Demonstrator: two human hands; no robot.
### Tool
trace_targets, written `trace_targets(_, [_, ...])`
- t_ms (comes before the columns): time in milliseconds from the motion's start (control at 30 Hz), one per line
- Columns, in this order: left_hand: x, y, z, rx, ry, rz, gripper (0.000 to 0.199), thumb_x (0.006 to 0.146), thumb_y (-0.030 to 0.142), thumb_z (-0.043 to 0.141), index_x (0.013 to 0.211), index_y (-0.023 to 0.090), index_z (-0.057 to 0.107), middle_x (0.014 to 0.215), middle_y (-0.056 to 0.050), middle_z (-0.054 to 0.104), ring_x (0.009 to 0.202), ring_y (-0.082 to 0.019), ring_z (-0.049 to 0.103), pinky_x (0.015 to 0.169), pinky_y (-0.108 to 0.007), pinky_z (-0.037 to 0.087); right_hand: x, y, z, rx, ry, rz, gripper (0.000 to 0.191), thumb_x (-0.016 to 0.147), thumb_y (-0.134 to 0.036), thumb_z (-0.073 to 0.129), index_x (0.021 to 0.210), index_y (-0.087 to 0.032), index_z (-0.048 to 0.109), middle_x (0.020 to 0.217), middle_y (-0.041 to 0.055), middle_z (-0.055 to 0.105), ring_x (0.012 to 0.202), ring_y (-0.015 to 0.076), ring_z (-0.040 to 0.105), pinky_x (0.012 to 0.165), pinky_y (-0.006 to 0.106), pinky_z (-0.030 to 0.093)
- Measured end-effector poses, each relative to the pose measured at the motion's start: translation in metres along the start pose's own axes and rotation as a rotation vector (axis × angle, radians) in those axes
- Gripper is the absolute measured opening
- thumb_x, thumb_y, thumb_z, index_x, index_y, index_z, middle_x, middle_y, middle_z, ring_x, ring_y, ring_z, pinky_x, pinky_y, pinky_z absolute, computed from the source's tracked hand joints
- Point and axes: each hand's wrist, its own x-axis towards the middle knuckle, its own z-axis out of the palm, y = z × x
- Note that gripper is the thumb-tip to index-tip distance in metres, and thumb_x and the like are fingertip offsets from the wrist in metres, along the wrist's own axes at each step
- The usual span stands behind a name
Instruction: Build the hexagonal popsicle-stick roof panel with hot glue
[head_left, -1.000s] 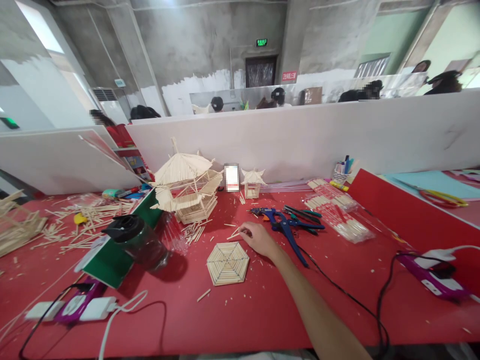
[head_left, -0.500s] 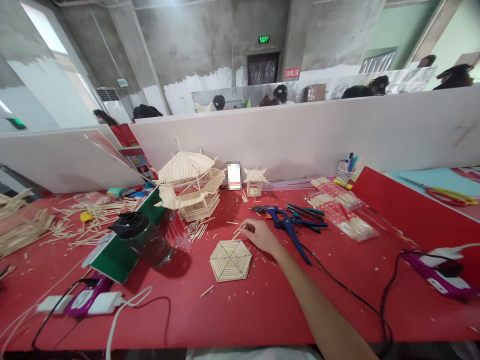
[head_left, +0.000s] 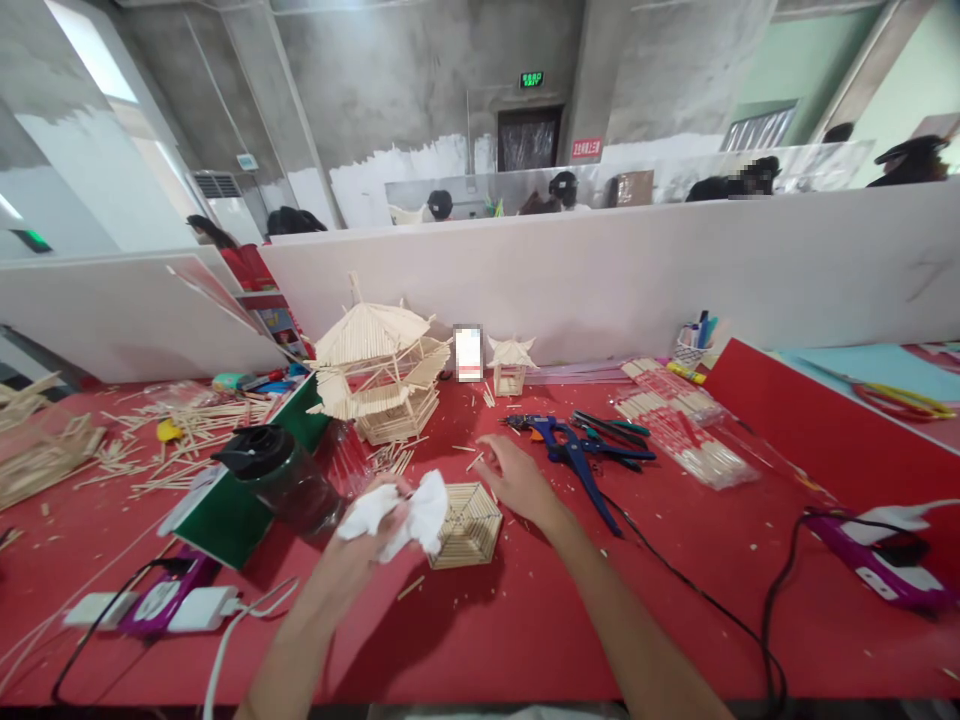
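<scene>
My left hand (head_left: 379, 515) is closed on a crumpled white tissue (head_left: 426, 508). The tissue covers the left edge of a hexagonal panel (head_left: 471, 530) made of thin wooden sticks, with dark lines running out from its centre. At the panel's upper right is my right hand (head_left: 517, 478), its fingers curled; what they pinch, if anything, is hidden. A short loose stick (head_left: 475, 462) lies by those fingertips. Another short stick (head_left: 411, 587) lies below the panel on the red tabletop (head_left: 465, 650).
Behind stand a large stick pavilion (head_left: 379, 375) and a small one (head_left: 511, 366). A dark bottle (head_left: 281, 480) is at left. A blue glue gun (head_left: 574, 460), pliers (head_left: 611, 425) and bagged sticks (head_left: 697, 440) lie at right. Cables cross both sides.
My left hand has come in from below with a white tissue, up to the panel's left side. My right hand has shifted slightly, and the short stick by it now lies apart from the fingers.
</scene>
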Motion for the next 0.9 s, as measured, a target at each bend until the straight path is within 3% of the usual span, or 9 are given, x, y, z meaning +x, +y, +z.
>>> trace_targets(133, [0.044,0.008,0.029,-0.175,-0.181,0.119,0.037,0.076,0.049,0.068,0.097,0.019,0.059,0.075,0.001,0.055,0.063,-0.013,0.053,0.059,-0.025,0.048,0.001,-0.018,-0.001,0.421,-0.127,0.019,0.039,0.088,-0.042,0.054,0.121,-0.023,0.053,0.102,0.0060,0.065,0.089,0.0175,0.062,0.074,0.028,0.049])
trace_targets(200, [0.059,0.007,0.034,-0.174,-0.244,0.111,0.039,0.075,0.049,0.071,0.096,0.018,0.058,0.079,0.000,0.058,0.067,-0.014,0.055,0.059,-0.025,0.048,0.003,-0.020,-0.002,0.552,-0.183,0.041,0.036,0.081,-0.039,0.064,0.112,-0.021,0.058,0.093,0.0039,0.067,0.083,0.0169,0.063,0.070,0.026,0.049])
trace_targets(267, [0.069,0.004,0.033,-0.161,-0.257,0.069,0.042,0.070,0.045,0.076,0.096,0.017,0.060,0.077,0.000,0.060,0.067,-0.014,0.056,0.061,-0.025,0.048,0.004,-0.017,-0.006,0.613,-0.120,0.072,0.027,0.075,-0.035,0.070,0.095,-0.019,0.063,0.082,0.0018,0.066,0.073,0.0150,0.061,0.064,0.024,0.048])
trace_targets(367, [0.077,0.001,0.021,-0.233,-0.124,-0.031,0.046,0.063,0.044,0.081,0.093,0.015,0.062,0.078,-0.001,0.064,0.074,-0.016,0.060,0.066,-0.025,0.049,0.006,-0.007,-0.021,0.768,0.099,0.149,0.024,0.072,-0.036,0.071,0.085,-0.019,0.061,0.071,-0.0011,0.061,0.060,0.0120,0.055,0.055,0.022,0.045])
trace_targets(467, [0.083,0.000,0.010,-0.243,0.016,-0.086,0.047,0.056,0.041,0.085,0.088,0.015,0.063,0.076,-0.001,0.065,0.067,-0.014,0.059,0.053,-0.021,0.045,0.008,0.000,-0.034,0.917,0.251,0.231,0.029,0.068,-0.040,0.073,0.082,-0.019,0.059,0.065,-0.0035,0.058,0.053,0.0103,0.050,0.048,0.020,0.041])
trace_targets(633, [0.095,-0.003,0.013,-0.175,0.234,0.012,0.044,0.056,0.033,0.086,0.090,0.015,0.066,0.083,-0.004,0.068,0.072,-0.016,0.062,0.058,-0.022,0.050,0.012,0.005,-0.040,0.993,0.470,0.255,0.032,0.064,-0.042,0.076,0.077,-0.020,0.057,0.063,-0.0053,0.056,0.051,0.0095,0.050,0.050,0.021,0.042])
trace_targets(733, [0.100,-0.007,0.024,-0.323,0.338,0.099,0.041,0.062,0.034,0.083,0.094,0.016,0.066,0.092,-0.005,0.070,0.083,-0.018,0.066,0.071,-0.027,0.054,0.012,0.010,-0.044,0.920,0.562,0.255,0.033,0.068,-0.046,0.074,0.080,-0.020,0.057,0.064,-0.0052,0.057,0.051,0.0098,0.049,0.049,0.021,0.041])
trace_targets(800, [0.103,-0.010,0.030,-0.465,0.395,0.120,0.040,0.067,0.035,0.080,0.098,0.018,0.064,0.097,-0.005,0.070,0.088,-0.019,0.067,0.077,-0.029,0.055,0.010,0.014,-0.047,0.818,0.533,0.246,0.033,0.071,-0.048,0.072,0.084,-0.019,0.058,0.065,-0.0046,0.057,0.052,0.0102,0.049,0.050,0.021,0.040])
trace_targets(900, [0.104,-0.013,0.037,-0.500,0.392,0.111,0.042,0.069,0.039,0.079,0.103,0.019,0.063,0.103,-0.007,0.070,0.093,-0.020,0.067,0.082,-0.031,0.054,0.008,0.013,-0.046,0.671,0.288,0.192,0.038,0.073,-0.047,0.071,0.096,-0.018,0.061,0.081,0.0001,0.063,0.066,0.0136,0.057,0.060,0.024,0.047])
